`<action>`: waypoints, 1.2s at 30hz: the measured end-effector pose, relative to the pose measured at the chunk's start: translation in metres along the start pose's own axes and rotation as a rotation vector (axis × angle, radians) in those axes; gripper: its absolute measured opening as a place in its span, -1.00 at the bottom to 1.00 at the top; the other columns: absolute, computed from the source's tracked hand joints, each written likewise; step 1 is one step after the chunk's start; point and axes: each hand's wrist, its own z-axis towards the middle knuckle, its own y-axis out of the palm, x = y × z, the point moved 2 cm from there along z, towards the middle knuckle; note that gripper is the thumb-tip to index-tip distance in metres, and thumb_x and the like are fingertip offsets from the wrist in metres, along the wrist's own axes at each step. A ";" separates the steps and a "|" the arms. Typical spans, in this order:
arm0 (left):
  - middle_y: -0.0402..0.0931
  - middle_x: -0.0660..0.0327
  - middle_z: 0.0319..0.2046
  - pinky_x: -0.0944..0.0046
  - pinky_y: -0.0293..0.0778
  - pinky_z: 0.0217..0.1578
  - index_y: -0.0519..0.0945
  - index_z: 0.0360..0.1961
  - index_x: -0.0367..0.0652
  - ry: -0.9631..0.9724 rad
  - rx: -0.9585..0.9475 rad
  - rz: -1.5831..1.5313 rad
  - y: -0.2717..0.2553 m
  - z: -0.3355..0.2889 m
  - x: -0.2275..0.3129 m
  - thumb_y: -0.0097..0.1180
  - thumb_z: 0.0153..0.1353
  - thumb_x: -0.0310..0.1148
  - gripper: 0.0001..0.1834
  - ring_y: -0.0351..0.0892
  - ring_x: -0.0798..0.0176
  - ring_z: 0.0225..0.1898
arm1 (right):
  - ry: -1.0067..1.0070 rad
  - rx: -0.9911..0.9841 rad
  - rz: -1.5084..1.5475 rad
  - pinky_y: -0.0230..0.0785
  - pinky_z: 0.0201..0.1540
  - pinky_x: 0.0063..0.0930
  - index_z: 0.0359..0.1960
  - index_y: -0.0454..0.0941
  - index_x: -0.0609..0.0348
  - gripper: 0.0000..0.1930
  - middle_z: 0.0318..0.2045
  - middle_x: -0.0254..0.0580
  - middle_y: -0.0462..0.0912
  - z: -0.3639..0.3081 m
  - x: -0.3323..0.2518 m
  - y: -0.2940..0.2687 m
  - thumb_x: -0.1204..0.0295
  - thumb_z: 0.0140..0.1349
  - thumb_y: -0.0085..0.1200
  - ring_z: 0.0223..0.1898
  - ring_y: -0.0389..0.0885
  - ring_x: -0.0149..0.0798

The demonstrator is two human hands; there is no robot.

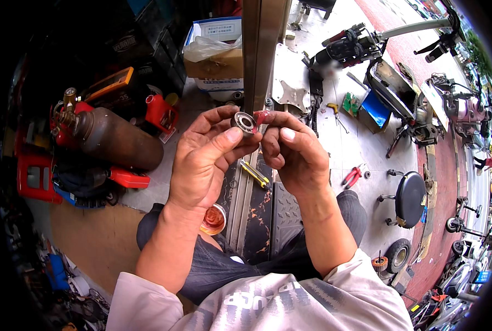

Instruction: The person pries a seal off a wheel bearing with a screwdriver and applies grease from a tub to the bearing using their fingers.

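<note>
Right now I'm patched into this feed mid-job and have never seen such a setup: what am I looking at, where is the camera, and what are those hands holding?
There is no machine here: a person works with bare hands. The one picture comes from a fisheye camera on the person's head, looking down, so straight edges bend near the rim. The left hand pinches a small round metal bearing between thumb and fingers. The right hand meets it at the bearing and holds something small and red; what it is I cannot tell. On the ground below lie a yellow-handled tool, red-handled pliers, a small cup of orange stuff, a rusty gas cylinder to the left and a black round stool to the right.
</note>
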 end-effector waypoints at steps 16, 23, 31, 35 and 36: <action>0.70 -0.02 -0.02 0.05 0.71 0.21 0.50 0.17 -0.32 -0.062 -0.057 -0.065 -0.003 0.002 0.000 0.16 0.42 -0.61 -0.68 0.78 0.09 0.05 | -0.050 0.008 -0.109 0.19 -0.39 -0.68 0.09 0.65 0.44 -0.60 -0.28 -0.31 0.71 0.000 -0.001 -0.010 0.42 0.27 0.17 -0.45 0.38 -0.61; 0.68 -0.03 0.05 -0.07 0.68 0.26 0.51 0.16 -0.28 0.015 -0.024 -0.034 -0.010 0.002 -0.002 0.21 0.38 -0.61 -0.65 0.75 -0.02 0.12 | -0.083 -0.002 -0.173 0.16 -0.40 -0.61 0.10 0.64 0.44 -0.57 -0.49 -0.32 0.55 0.000 0.003 -0.008 0.35 0.28 0.17 -0.51 0.34 -0.51; 0.68 -0.01 0.02 -0.03 0.70 0.23 0.50 0.14 -0.27 0.046 0.009 0.006 -0.009 0.002 0.000 0.22 0.37 -0.62 -0.65 0.75 -0.03 0.13 | -0.231 -0.057 -0.241 0.39 -0.08 -0.57 0.14 0.62 0.38 -0.55 -0.19 -0.26 0.70 -0.007 -0.005 -0.002 0.38 0.26 0.29 -0.27 0.52 -0.50; 0.68 -0.02 0.03 0.02 0.72 0.21 0.49 0.15 -0.27 0.032 -0.009 -0.032 -0.006 0.003 -0.003 0.20 0.37 -0.63 -0.65 0.74 -0.04 0.13 | -0.350 0.168 -0.385 0.49 0.08 -0.45 0.43 0.40 0.26 -0.24 0.01 -0.22 0.69 -0.003 -0.002 0.007 0.42 0.19 0.46 -0.11 0.60 -0.44; 0.68 -0.03 0.03 0.03 0.73 0.19 0.50 0.15 -0.28 0.025 -0.007 -0.013 -0.005 0.002 -0.004 0.19 0.39 -0.61 -0.67 0.75 -0.04 0.13 | -0.404 0.161 -0.525 0.50 0.09 -0.42 0.51 0.29 0.18 -0.09 0.02 -0.20 0.67 0.001 0.003 0.000 0.44 0.12 0.53 -0.08 0.63 -0.40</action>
